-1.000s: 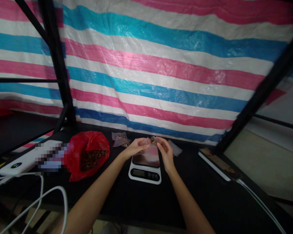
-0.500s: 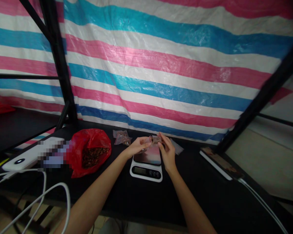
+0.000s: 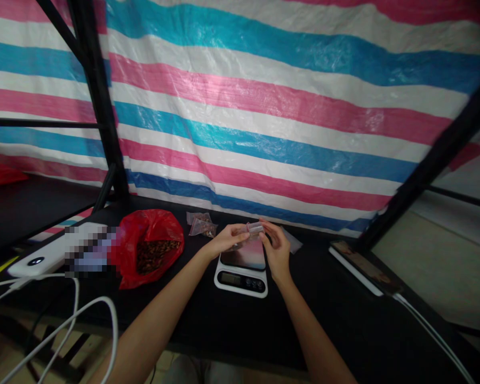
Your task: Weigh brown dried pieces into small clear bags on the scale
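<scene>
"Two hands, one small bag: what are the fingers doing on your feed?"

"I see the left hand (image 3: 230,239) pinching the left side of a clear bag (image 3: 255,229), and the right hand (image 3: 278,248) grasping its right side between thumb and fingers. The bag is just below the frame's middle, over the far end of the scale (image 3: 220,282); I can't tell whether they touch."

"What has just changed?"

"The mouth no longer shows round, as it does a second earlier; the bag is turned side-on, shiny face toward me. I can't tell whether it is sealed. I judge the work in hand to be on the bag itself, not the scale."

"Farther out?"

"Left of the hands, two filled bags (image 3: 202,225) overlap. Lower left of centre, a red bag (image 3: 126,256) gapes over brown pieces (image 3: 154,258). At lower right I see a dark-faced device (image 3: 360,262) with a white cable (image 3: 428,330)."
</scene>
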`<action>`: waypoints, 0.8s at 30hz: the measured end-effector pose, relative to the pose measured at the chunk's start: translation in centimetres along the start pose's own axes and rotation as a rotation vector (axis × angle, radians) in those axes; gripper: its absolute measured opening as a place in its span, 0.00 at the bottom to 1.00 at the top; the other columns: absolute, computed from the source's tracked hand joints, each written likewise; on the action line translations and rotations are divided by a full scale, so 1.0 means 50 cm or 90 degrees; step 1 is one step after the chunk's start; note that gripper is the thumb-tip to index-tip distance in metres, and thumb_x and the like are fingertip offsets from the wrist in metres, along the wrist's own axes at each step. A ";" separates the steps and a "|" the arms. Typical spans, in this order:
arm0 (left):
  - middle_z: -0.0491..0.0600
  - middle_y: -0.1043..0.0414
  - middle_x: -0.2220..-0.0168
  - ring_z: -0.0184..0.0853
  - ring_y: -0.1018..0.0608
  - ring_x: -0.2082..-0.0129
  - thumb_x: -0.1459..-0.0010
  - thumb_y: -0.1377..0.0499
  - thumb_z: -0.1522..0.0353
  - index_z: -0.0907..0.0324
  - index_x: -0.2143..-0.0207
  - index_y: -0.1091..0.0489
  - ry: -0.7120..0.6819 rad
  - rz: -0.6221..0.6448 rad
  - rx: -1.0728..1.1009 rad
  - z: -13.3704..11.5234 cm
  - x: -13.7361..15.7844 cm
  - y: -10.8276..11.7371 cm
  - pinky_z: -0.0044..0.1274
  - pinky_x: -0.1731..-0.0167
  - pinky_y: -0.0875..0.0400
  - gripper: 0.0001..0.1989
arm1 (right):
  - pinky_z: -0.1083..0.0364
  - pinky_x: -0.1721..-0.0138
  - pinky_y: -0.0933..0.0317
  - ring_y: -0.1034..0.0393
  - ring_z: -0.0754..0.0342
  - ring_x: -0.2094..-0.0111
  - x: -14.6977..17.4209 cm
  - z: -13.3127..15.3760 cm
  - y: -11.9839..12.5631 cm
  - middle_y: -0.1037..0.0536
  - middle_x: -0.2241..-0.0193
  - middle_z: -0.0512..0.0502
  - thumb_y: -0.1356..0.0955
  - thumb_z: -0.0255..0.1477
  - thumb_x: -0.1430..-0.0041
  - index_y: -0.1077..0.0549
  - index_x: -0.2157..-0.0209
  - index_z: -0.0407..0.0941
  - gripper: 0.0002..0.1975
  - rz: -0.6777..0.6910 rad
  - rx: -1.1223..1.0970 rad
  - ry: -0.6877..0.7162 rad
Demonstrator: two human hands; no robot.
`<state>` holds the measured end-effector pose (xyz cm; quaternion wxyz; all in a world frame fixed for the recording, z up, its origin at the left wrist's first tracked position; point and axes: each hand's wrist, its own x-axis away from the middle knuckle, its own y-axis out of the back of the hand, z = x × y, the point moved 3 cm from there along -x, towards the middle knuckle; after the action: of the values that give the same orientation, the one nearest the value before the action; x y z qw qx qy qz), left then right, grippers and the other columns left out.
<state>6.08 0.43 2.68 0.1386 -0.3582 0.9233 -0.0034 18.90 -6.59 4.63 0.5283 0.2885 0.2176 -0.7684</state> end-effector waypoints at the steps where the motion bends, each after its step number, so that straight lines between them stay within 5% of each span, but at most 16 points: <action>1: 0.46 0.36 0.76 0.23 0.37 0.80 0.57 0.39 0.55 0.67 0.60 0.32 -0.002 0.004 0.001 0.002 -0.001 0.000 0.18 0.78 0.46 0.27 | 0.46 0.51 0.42 0.34 0.49 0.55 0.000 -0.001 -0.001 0.28 0.56 0.42 0.33 0.30 0.49 0.30 0.60 0.45 0.12 0.005 -0.003 -0.003; 10: 0.46 0.36 0.76 0.24 0.36 0.79 0.54 0.41 0.55 0.68 0.61 0.32 -0.037 0.003 -0.067 -0.006 -0.001 0.002 0.18 0.77 0.44 0.25 | 0.47 0.50 0.42 0.35 0.49 0.53 0.001 -0.005 0.003 0.30 0.55 0.42 0.33 0.31 0.49 0.31 0.57 0.45 0.16 -0.016 0.001 0.002; 18: 0.51 0.30 0.61 0.35 0.29 0.64 0.54 0.40 0.58 0.62 0.54 0.33 -0.134 -0.129 -0.359 -0.041 0.008 0.000 0.24 0.62 0.37 0.26 | 0.48 0.50 0.43 0.36 0.50 0.53 -0.010 -0.014 0.031 0.30 0.54 0.42 0.34 0.33 0.48 0.31 0.56 0.44 0.17 -0.139 0.032 -0.010; 24: 0.51 0.32 0.59 0.39 0.32 0.57 0.53 0.41 0.58 0.57 0.53 0.35 -0.122 -0.076 -0.580 -0.014 0.005 -0.027 0.29 0.56 0.40 0.25 | 0.48 0.50 0.44 0.36 0.50 0.51 -0.015 -0.035 0.044 0.30 0.53 0.41 0.34 0.34 0.50 0.31 0.56 0.44 0.18 -0.172 0.000 -0.032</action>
<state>6.61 -0.81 3.44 0.0512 -0.4339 0.7914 0.4275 21.52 -5.75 3.78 0.4254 0.2373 0.2406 -0.8395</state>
